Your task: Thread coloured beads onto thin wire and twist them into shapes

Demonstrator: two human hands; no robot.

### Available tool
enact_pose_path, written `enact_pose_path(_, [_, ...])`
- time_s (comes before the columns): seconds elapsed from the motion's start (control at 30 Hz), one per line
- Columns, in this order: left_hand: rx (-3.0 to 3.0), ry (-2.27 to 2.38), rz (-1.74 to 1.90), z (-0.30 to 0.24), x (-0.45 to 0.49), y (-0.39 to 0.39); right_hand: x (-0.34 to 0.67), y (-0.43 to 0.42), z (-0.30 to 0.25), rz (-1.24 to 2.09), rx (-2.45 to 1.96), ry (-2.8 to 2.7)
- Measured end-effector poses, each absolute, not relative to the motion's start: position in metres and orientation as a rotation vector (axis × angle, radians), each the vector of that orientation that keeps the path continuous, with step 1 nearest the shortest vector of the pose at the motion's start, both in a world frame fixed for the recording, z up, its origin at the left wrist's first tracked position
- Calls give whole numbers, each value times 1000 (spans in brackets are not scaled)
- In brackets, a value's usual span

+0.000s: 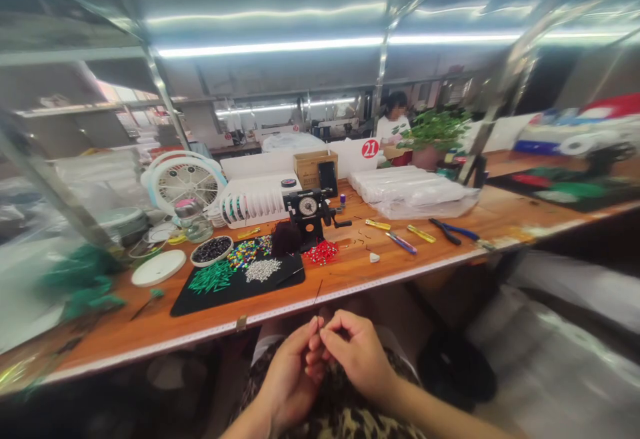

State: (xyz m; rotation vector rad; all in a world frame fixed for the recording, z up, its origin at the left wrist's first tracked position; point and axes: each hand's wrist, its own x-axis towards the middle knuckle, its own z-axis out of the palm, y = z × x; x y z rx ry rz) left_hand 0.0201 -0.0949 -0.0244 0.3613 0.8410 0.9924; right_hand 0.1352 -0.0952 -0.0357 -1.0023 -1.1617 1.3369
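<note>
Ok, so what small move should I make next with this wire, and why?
Probably lift your left hand and right hand above the table edge, toward the black mat. Both seem to pinch the thin wire below that edge, while the beads lie on the mat, well beyond its tip.

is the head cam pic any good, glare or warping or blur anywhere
In the head view, the ceiling strip light glares white, the wide lens bows the table's front edge, and the bottom corners fall into dark shadow, while the left hand and right hand look reasonably sharp.
</note>
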Motion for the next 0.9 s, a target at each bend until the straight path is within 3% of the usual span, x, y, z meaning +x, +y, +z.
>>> enact_pose_path(0.37, [433,871,1008,-27,22,-94,135,-99,-34,1323,-954,-1145])
enact_pose_path(0.77, [563,938,963,-38,22,-93,153,-96,-60,1753,-902,-1077])
enact_pose_path(0.9, [590,938,971,-41,22,-94,155,-100,-57,1688,-940,-1014])
